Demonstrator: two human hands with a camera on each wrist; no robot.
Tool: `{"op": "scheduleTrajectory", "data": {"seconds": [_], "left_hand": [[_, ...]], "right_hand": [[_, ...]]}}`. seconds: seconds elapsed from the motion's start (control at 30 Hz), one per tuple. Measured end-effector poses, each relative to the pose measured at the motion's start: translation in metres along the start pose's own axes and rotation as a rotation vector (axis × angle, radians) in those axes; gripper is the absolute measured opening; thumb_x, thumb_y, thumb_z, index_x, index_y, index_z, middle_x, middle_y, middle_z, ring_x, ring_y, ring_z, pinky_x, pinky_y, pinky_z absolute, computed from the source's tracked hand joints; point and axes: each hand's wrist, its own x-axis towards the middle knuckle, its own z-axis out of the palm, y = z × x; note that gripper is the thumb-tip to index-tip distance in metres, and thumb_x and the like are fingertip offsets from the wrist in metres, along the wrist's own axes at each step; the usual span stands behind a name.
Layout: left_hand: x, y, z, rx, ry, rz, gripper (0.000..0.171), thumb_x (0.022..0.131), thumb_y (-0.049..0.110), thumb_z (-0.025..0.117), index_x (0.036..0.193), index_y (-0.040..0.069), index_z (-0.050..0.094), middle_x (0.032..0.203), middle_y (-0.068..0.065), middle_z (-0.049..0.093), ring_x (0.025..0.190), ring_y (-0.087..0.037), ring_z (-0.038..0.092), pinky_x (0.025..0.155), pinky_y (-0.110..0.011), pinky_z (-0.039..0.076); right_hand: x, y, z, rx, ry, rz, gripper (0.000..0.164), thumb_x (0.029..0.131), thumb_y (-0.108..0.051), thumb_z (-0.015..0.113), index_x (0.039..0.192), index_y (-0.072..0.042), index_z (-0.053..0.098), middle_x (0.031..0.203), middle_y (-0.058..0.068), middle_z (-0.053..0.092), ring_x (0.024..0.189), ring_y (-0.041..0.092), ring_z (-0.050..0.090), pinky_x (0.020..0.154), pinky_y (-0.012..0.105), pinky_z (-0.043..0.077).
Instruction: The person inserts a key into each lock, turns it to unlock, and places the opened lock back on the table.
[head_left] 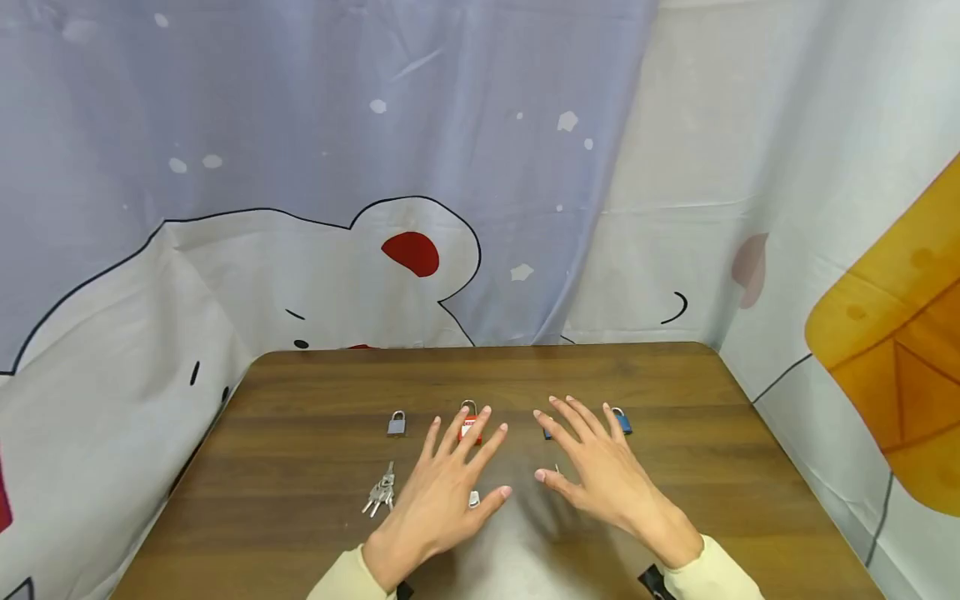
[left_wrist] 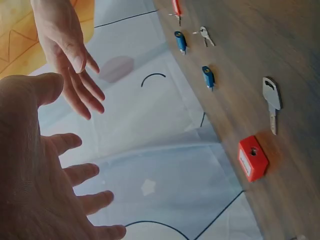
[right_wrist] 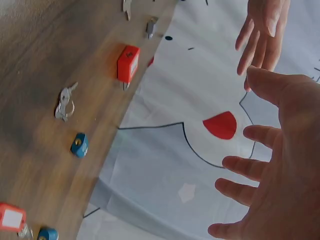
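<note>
Both hands hover over the wooden table, palms down, fingers spread and holding nothing. My left hand [head_left: 448,492] is near a red padlock [head_left: 470,433] with a white label; its fingertips overlap it in the head view. A single key [left_wrist: 272,102] lies below the padlock, partly hidden by the left thumb in the head view. A bunch of keys [head_left: 381,493] lies left of that hand. My right hand [head_left: 607,471] covers most of one blue padlock [right_wrist: 80,145]. Another blue padlock [head_left: 622,422] shows beyond its fingers. A small pair of keys [right_wrist: 65,102] is largely hidden beneath it.
A grey padlock [head_left: 396,427] stands left of the red one. A red tag [right_wrist: 12,218] with a white label and keys appears at the right wrist view's lower left. Patterned curtains [head_left: 315,275] hang behind and beside the wooden table [head_left: 300,400].
</note>
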Motion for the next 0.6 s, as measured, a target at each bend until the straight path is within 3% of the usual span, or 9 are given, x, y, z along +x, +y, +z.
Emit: {"op": "scheduleTrajectory", "data": {"seconds": [0.37, 0.6], "left_hand": [[0.014, 0.015, -0.006, -0.004, 0.008, 0.03, 0.071, 0.096, 0.063, 0.042, 0.156, 0.032, 0.023, 0.166, 0.002, 0.013, 0.153, -0.027, 0.015, 0.119, -0.058, 0.022], [0.018, 0.022, -0.005, -0.018, 0.007, 0.042, 0.073, 0.095, 0.062, 0.046, 0.157, 0.035, 0.019, 0.165, 0.0, 0.02, 0.15, -0.029, 0.024, 0.115, -0.055, 0.032]], "right_hand": [[-0.006, 0.026, -0.017, 0.003, 0.042, 0.052, 0.074, 0.086, -0.048, 0.071, 0.149, -0.022, 0.041, 0.153, 0.01, 0.042, 0.143, 0.036, 0.036, 0.111, 0.071, 0.021], [-0.015, 0.043, -0.02, -0.014, 0.054, 0.076, 0.071, 0.084, -0.04, 0.076, 0.145, -0.019, 0.046, 0.146, 0.011, 0.049, 0.139, 0.034, 0.04, 0.109, 0.069, 0.026]]}}
